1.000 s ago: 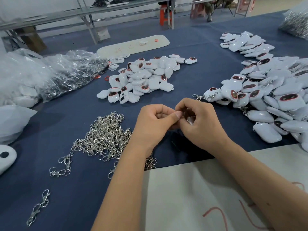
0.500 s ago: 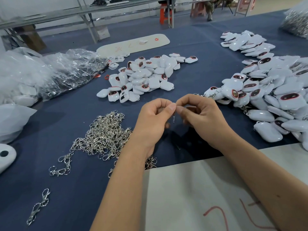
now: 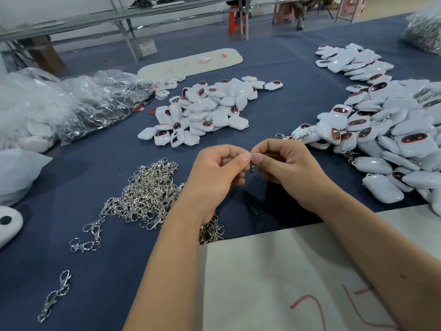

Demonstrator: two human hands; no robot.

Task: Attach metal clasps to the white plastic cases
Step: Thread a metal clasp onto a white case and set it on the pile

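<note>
Above the blue tablecloth my left hand [image 3: 218,172] and my right hand [image 3: 286,168] meet fingertip to fingertip and pinch one small metal clasp [image 3: 252,167], which dangles between them. A tangled heap of metal clasps [image 3: 148,194] lies to the left of my left wrist. A pile of white plastic cases [image 3: 210,111] with dark red-rimmed openings sits beyond my hands. A bigger pile of cases [image 3: 386,137] fills the right side, and some of those carry clasps [image 3: 286,136]. No case is in either hand.
Clear plastic bags [image 3: 71,103] of parts lie at the left. A white board [image 3: 274,283] with red marks covers the near table edge under my right forearm. Loose clasps [image 3: 56,295] lie at near left. Another white board [image 3: 191,63] lies at the back.
My hands have risen slightly and drawn a little apart, and the clasp now hangs in plain sight between the fingertips. Nothing else on the table has moved.
</note>
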